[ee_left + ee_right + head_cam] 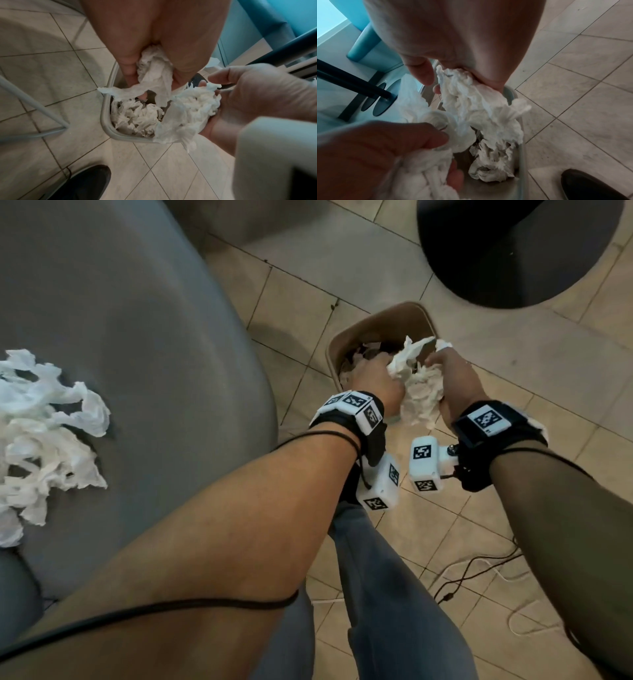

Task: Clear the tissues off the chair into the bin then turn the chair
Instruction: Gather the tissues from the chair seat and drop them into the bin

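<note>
Over the brown bin [346, 337] on the tiled floor, both hands hold a wad of crumpled white tissues [421, 395]. My left hand [376, 378] grips its left part, my right hand [452, 378] its right part. In the left wrist view the left hand [154, 75] pinches a tissue strip [154, 65] above the bin rim [106, 121], where more tissues [137, 116] lie inside. In the right wrist view the right hand [453, 75] grips the hanging tissues [471, 101]. Several tissues [44, 433] lie on the grey chair seat [137, 337] at far left.
A black round table base [520, 251] stands on the floor beyond the bin. Cables [479, 570] lie on the tiles at lower right. My trouser leg [387, 594] and black shoe [82, 181] are near the bin. A metal chair leg [34, 108] runs left of it.
</note>
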A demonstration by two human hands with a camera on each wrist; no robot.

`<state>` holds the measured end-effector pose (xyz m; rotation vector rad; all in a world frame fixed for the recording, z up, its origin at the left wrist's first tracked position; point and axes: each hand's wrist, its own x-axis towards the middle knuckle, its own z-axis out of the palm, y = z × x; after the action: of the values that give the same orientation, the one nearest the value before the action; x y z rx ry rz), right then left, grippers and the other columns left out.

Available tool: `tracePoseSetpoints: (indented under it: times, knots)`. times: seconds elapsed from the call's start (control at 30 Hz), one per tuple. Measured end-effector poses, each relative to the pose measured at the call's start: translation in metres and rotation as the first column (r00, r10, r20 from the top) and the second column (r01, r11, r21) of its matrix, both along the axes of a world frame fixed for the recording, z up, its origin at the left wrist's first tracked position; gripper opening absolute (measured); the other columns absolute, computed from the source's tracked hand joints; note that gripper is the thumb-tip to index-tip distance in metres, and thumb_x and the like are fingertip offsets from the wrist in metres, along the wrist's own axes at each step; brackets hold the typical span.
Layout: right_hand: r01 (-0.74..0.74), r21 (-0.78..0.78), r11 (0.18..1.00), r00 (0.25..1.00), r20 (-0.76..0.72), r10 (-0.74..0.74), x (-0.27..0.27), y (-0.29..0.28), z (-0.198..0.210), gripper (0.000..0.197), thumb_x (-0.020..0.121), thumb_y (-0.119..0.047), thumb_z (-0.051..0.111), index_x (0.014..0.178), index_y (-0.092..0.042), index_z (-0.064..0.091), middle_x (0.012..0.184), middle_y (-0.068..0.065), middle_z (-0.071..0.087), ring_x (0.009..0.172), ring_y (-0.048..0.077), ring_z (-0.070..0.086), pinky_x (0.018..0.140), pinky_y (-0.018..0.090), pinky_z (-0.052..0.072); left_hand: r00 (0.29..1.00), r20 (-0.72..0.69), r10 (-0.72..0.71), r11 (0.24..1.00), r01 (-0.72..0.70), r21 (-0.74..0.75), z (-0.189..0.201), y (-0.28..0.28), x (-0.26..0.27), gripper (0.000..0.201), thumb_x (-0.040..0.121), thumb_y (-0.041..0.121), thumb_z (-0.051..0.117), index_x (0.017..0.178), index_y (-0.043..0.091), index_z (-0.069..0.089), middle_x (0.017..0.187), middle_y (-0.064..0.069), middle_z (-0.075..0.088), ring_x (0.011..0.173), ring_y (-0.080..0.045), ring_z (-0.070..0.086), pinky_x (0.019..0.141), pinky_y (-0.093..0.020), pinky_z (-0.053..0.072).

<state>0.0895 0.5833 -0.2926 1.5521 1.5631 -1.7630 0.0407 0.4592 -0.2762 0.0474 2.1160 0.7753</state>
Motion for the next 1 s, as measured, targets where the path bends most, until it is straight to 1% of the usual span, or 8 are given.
tracePoseSetpoints:
  times: [0.13, 0.27, 0.4, 0.5, 0.63, 0.77, 0.9, 1.0]
  knots:
    - [0.002, -0.032, 0.999, 0.999, -0.036, -0.003, -0.015, 0.002, -0.008, 0.036, 0.071, -0.03, 0.058, 0.1, -0.012, 0.07, 0.112, 0.016, 0.073, 0.107, 0.034, 0.068, 0.101, 0.053, 0.049, 0.999, -0.038, 0.023, 0.999, -0.024, -0.041, -0.025, 0.013, -0.01, 0.043, 0.084, 0.023, 0.061, 0.126, 0.025, 0.056, 0.13, -0.009, 0.051, 0.116, -0.03, 0.053, 0.101, -0.045, 0.045]
    - [-0.012, -0.079, 0.997, 0.996, -0.091, 0.005, -0.019, 0.007, -0.018, 0.038, 0.079, -0.027, 0.055, 0.115, -0.018, 0.065, 0.114, 0.008, 0.072, 0.105, 0.027, 0.069, 0.093, 0.047, 0.054, 1.0, -0.008, 0.031, 0.999, -0.031, -0.031, -0.036, 0.016, -0.015, 0.058, 0.08, 0.028, 0.068, 0.133, 0.031, 0.047, 0.139, -0.005, 0.041, 0.124, -0.029, 0.046, 0.106, -0.049, 0.04]
    - [-0.13, 0.046, 0.99, 0.985, -0.108, 0.135, -0.005, 0.01, -0.014, 0.041, 0.091, -0.012, 0.051, 0.131, -0.021, 0.055, 0.116, -0.003, 0.06, 0.098, 0.013, 0.06, 0.082, 0.029, 0.051, 1.0, -0.024, -0.006, 0.999, 0.005, -0.047, -0.027, 0.009, -0.011, 0.065, 0.081, 0.028, 0.07, 0.139, 0.032, 0.041, 0.148, -0.003, 0.031, 0.132, -0.031, 0.036, 0.111, -0.047, 0.033]
    - [-0.224, 0.139, 0.965, 0.972, -0.034, 0.231, 0.019, 0.005, -0.004, 0.033, 0.093, -0.013, 0.048, 0.119, -0.027, 0.061, 0.12, 0.0, 0.063, 0.108, 0.018, 0.06, 0.094, 0.038, 0.051, 1.0, -0.029, -0.007, 0.999, 0.006, -0.05, -0.01, -0.002, 0.002, 0.064, 0.082, 0.026, 0.069, 0.139, 0.033, 0.041, 0.15, -0.002, 0.03, 0.134, -0.028, 0.034, 0.111, -0.045, 0.035]
    - [-0.328, 0.097, 0.94, 0.943, 0.093, 0.319, 0.051, -0.012, 0.024, 0.027, 0.096, -0.016, 0.049, 0.117, -0.025, 0.063, 0.115, 0.003, 0.065, 0.1, 0.018, 0.059, 0.09, 0.043, 0.051, 0.998, 0.028, -0.062, 0.998, 0.062, -0.031, 0.032, -0.035, 0.032, 0.057, 0.084, 0.024, 0.067, 0.136, 0.035, 0.045, 0.146, 0.004, 0.034, 0.132, -0.021, 0.035, 0.106, -0.04, 0.04]
    - [-0.435, -0.007, 0.9, 0.882, 0.197, 0.428, 0.1, -0.033, 0.054, 0.022, 0.097, -0.018, 0.048, 0.112, -0.028, 0.061, 0.116, 0.004, 0.068, 0.1, 0.021, 0.066, 0.092, 0.046, 0.051, 0.971, 0.135, -0.2, 0.978, 0.205, -0.025, 0.078, -0.081, 0.061, 0.044, 0.089, 0.026, 0.062, 0.132, 0.028, 0.05, 0.137, 0.0, 0.044, 0.124, -0.022, 0.044, 0.103, -0.038, 0.04]
    - [-0.555, -0.119, 0.823, 0.773, 0.291, 0.564, 0.152, -0.053, 0.085, 0.024, 0.098, -0.017, 0.047, 0.116, -0.026, 0.06, 0.111, 0.002, 0.067, 0.092, 0.018, 0.066, 0.084, 0.04, 0.052, 0.929, 0.227, -0.292, 0.952, 0.306, -0.029, 0.11, -0.132, 0.09, 0.036, 0.091, 0.03, 0.058, 0.127, 0.029, 0.053, 0.129, 0.002, 0.053, 0.115, -0.019, 0.053, 0.098, -0.039, 0.047]
    - [-0.577, -0.158, 0.801, 0.732, 0.336, 0.593, 0.177, -0.06, 0.108, 0.024, 0.095, -0.014, 0.05, 0.113, -0.023, 0.062, 0.104, 0.004, 0.069, 0.087, 0.024, 0.067, 0.08, 0.04, 0.053, 0.91, 0.224, -0.348, 0.928, 0.368, -0.058, 0.13, -0.171, 0.109, 0.034, 0.092, 0.031, 0.054, 0.127, 0.03, 0.053, 0.126, 0.004, 0.055, 0.112, -0.018, 0.056, 0.095, -0.04, 0.049]
